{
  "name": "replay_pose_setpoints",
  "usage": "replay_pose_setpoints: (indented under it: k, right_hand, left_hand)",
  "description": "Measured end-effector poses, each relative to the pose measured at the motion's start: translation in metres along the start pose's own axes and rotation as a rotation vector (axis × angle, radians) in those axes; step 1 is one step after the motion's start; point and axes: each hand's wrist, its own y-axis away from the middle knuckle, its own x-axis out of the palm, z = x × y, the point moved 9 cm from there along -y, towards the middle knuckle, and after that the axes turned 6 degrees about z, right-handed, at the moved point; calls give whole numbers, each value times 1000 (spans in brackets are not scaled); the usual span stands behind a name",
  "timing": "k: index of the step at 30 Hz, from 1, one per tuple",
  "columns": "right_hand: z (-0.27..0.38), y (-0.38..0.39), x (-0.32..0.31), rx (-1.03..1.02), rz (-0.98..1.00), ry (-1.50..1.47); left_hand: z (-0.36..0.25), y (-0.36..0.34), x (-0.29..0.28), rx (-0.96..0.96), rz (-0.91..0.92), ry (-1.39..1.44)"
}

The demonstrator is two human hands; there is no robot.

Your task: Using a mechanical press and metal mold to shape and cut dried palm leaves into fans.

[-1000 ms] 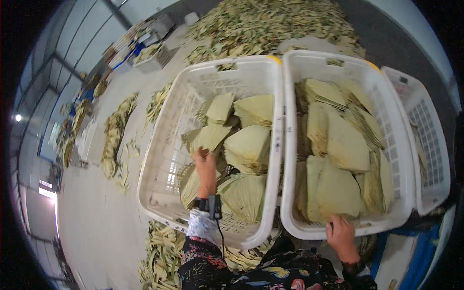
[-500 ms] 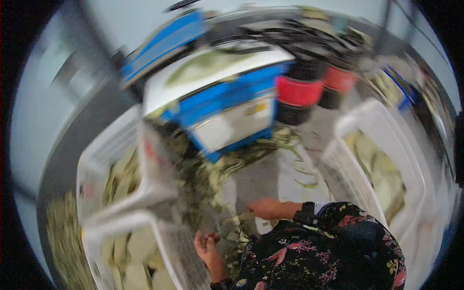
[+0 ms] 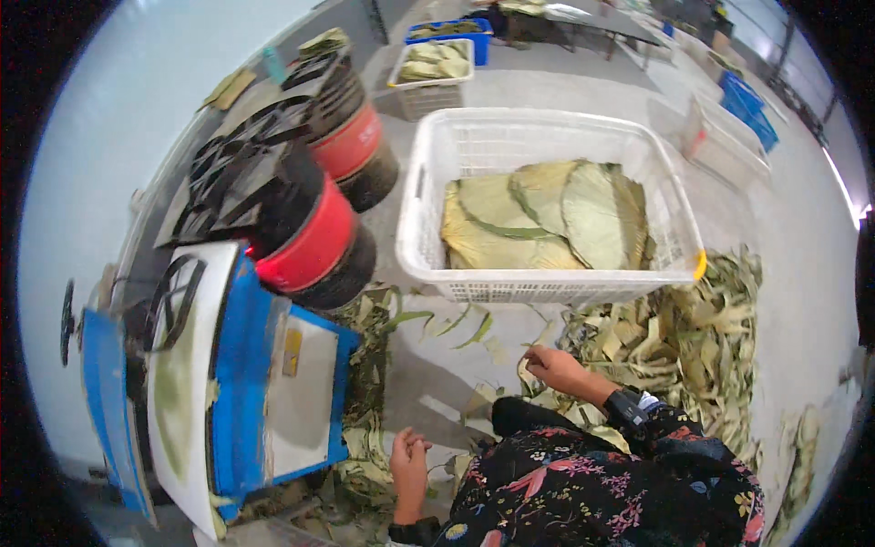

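My left hand (image 3: 410, 467) is held low between the blue machine and my body, its fingers loosely curled and nothing showing in them. My right hand (image 3: 558, 369) is just in front of the white plastic basket (image 3: 556, 286), not touching it. Its fingers are pressed together; their undersides are hidden, and I cannot make out anything held. In the basket lies a stack of flat, pale green-yellow leaf pieces (image 3: 506, 205), some with rounded edges. A heap of leaf scraps (image 3: 702, 337) spreads over the floor right of my right hand.
At left stands a blue and white machine (image 3: 239, 356) with a pale top. Behind it are black drums with red bands (image 3: 308, 244). Farther off are another white basket of leaves (image 3: 433, 84), a blue crate (image 3: 480, 40) and a white crate at right (image 3: 725, 137). Leaf strips (image 3: 365, 365) litter the floor by the machine.
My view has swung to the right, so the machine and drums now sit at left and the leaf-filled basket is ahead. Both hands stay low, the right one farther from the left.
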Motion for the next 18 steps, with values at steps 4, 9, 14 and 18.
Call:
replay_pose_setpoints:
  k: [4, 9, 14, 18]
  right_hand:
    - [-4, 10, -49, -5, -198, -8]
    - [-79, -51, -208, 77, -575, -125]
    - [-284, -80, -260, 557, -660, -379]
    - [-391, -92, -292, 824, -704, -345]
  left_hand:
    - [-33, -46, 38, 66, 222, -183]
    - [-135, -147, 140, 368, 312, -435]
    - [-188, -202, 264, 857, 359, -1029]
    - [-142, -238, 333, 793, 798, -1199]
